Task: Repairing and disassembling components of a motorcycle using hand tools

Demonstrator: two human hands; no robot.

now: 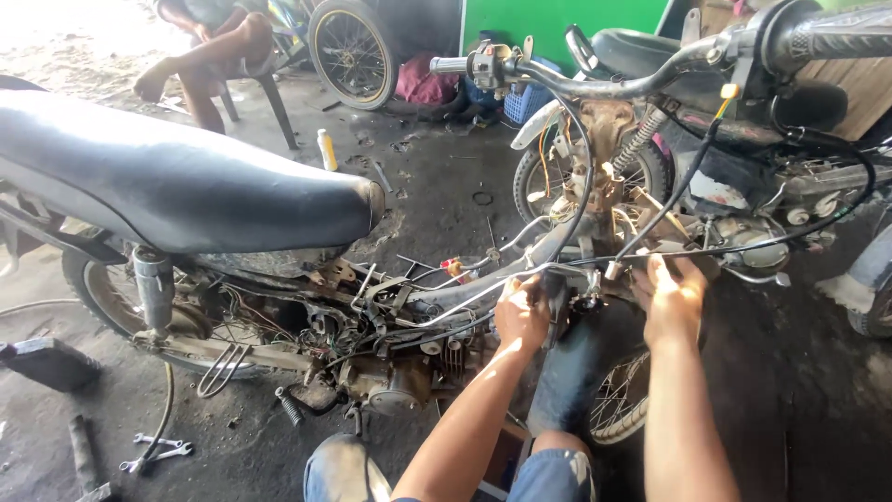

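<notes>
2 hands worked frame neck: your left hand [522, 314] fisted round cable bundle [437, 311]; right hand [671, 296] clasped steering stem [604, 200], grip unclear. You should have kept cables slack.

The long padded motorcycle seat [177, 181] is glossy black. Behind it stands a flat bright green panel [557, 19], with a small yellow plastic bottle [326, 150] on the dark grey, oil-stained concrete floor [437, 177] between them. Below the seat's front end, the stripped metal frame [390, 307] is dull silver and rust-brown, with red-tipped wiring.
</notes>
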